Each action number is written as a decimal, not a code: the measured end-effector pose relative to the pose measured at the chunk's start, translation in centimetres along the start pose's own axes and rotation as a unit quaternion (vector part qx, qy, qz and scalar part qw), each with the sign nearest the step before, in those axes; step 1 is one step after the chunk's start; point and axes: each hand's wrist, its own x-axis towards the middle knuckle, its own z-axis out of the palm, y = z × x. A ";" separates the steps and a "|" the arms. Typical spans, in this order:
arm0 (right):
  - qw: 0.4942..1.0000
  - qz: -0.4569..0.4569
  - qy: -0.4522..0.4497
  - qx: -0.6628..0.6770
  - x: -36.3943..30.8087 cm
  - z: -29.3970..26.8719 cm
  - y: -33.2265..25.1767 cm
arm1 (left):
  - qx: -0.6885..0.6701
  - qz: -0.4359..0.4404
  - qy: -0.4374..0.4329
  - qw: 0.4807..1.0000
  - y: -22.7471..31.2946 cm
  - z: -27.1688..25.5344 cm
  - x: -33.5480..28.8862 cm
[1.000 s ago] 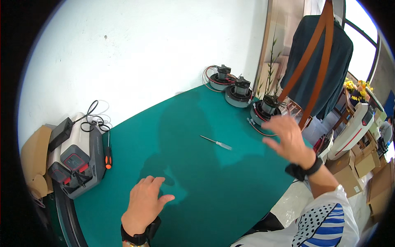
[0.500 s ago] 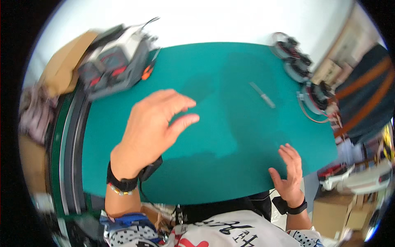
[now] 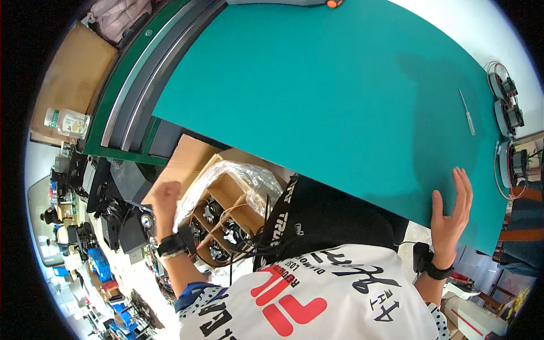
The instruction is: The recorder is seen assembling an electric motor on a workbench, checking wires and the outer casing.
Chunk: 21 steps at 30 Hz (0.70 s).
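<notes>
My left hand (image 3: pixel 166 199) is down off the table at the left, beside the raised flap (image 3: pixel 187 161) of an open cardboard box. Its fingers are blurred and look curled, so whether they touch the flap is unclear. Inside the box, cardboard dividers (image 3: pixel 233 192) part several small black and white pieces with cables (image 3: pixel 233 231), and clear plastic wrap (image 3: pixel 249 173) lies over the rim. At the table's near right edge rests my right hand (image 3: pixel 455 207), fingers stretched and holding nothing. Farther off lies a thin screwdriver (image 3: pixel 470 122) with a clear handle.
The green tabletop (image 3: pixel 317 96) spans the middle. Black round parts with cables (image 3: pixel 513 161) line its right edge. An orange-tipped tool (image 3: pixel 334 3) shows at the far edge. A green drawer cabinet (image 3: pixel 130 90) stands left, with a clear jar (image 3: pixel 67 122) on cardboard beside it.
The view has turned down and left, bringing the open box into sight. My left hand has left its place above the table and dropped beside the box. My right hand stays open by the table edge.
</notes>
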 end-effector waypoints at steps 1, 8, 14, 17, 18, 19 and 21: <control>1.000 0.003 0.002 -0.009 0.0 0.2 -0.1 | 0.029 -0.053 -0.015 0.998 -5.5 1.0 -0.9; 0.999 0.035 0.001 -0.018 0.0 0.0 0.3 | -0.140 -0.487 -0.170 0.845 -25.2 10.4 -12.3; 1.000 0.024 -0.001 -0.020 0.1 1.7 0.2 | 0.137 -0.132 -0.348 0.918 -35.6 14.2 -20.0; 0.994 0.046 0.015 -0.102 -0.7 -0.5 1.3 | 0.037 -0.534 -0.201 0.821 -21.3 20.8 -14.3; 0.994 0.056 0.018 -0.096 -0.8 -0.2 1.4 | 0.044 -0.532 -0.193 0.823 -22.2 19.7 -14.4; 0.994 0.058 0.017 -0.092 -0.7 0.4 1.1 | 0.068 -0.508 -0.158 0.844 -24.1 19.5 -15.1; 0.996 0.049 0.029 -0.073 -0.4 0.6 0.9 | 0.091 -0.473 -0.133 0.866 -27.7 20.8 -16.0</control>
